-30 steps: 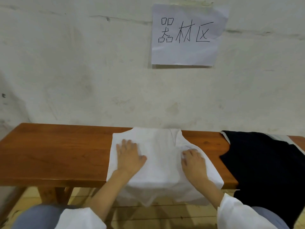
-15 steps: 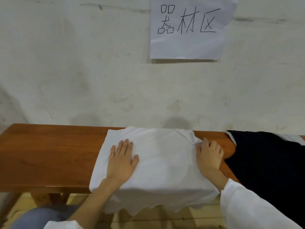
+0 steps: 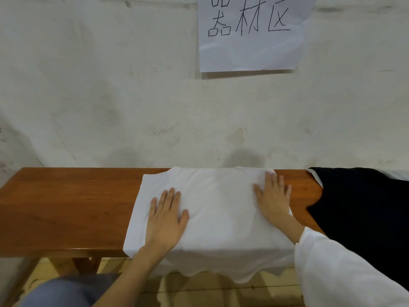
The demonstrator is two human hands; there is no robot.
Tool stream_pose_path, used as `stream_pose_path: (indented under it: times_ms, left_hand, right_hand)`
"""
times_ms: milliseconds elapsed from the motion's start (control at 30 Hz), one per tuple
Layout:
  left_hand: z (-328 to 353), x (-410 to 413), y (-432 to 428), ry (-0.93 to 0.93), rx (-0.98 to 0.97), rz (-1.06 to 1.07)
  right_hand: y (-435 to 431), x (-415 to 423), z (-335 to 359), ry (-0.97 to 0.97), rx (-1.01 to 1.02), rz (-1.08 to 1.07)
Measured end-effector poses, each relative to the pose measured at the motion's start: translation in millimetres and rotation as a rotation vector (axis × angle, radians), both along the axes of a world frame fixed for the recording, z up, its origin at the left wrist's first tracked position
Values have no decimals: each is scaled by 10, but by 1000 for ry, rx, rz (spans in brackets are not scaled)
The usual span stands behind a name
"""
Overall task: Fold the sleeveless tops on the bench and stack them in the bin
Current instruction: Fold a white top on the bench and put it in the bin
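A white sleeveless top lies spread across the middle of the wooden bench, its hem hanging over the front edge. My left hand presses flat on its left part, fingers apart. My right hand lies flat near the top's right edge, fingertips by the far corner. A dark navy top is draped over the bench's right end. No bin is in view.
A pale plaster wall rises right behind the bench, with a handwritten paper sign taped to it. Bare bench surface stretches to the left of the white top. Wooden floorboards show below the bench.
Both hands slid outward over the white top, flattening it. My right hand went from the centre to the right edge and then toward the far corner. The view tilted down.
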State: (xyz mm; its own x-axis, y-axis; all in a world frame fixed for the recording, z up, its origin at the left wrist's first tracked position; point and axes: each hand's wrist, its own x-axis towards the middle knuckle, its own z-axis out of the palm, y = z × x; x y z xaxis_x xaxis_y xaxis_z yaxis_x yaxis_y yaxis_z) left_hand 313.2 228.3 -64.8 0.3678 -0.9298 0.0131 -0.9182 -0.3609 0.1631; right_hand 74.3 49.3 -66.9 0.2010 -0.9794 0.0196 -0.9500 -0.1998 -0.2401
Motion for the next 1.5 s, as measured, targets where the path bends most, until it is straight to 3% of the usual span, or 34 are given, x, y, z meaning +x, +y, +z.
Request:
stream_pose_path:
  times_ms: [100, 200, 300, 500, 667, 767, 933, 1167, 1500]
  left_hand:
    - [-21, 6, -1, 35, -20, -1]
    - [-17, 5, -7, 21, -17, -4]
    - [-1, -3, -6, 29, -18, 2]
    - [-2, -19, -10, -19, 58, 128]
    - [62, -250, 116, -44, 140, 152]
    - [142, -225, 147, 18, 22, 138]
    - [-18, -150, 220, -33, -28, -5]
    - [-13, 56, -93, -49, 54, -22]
    - [0, -2, 99, -48, 79, -41]
  right_hand:
    - [-65, 29, 91, 86, 70, -119]
    - [41, 205, 160, 51, -114, 132]
    - [168, 379, 106, 44, -30, 344]
    - [259, 228, 35, 110, 25, 56]
    - [309, 27, 112, 90, 89, 158]
    - [489, 0, 161, -21, 62, 157]
    - [896, -135, 19, 156, 46, 110]
    - [757, 3, 39, 134, 57, -16]
    - [926, -60, 79, 158, 84, 15]
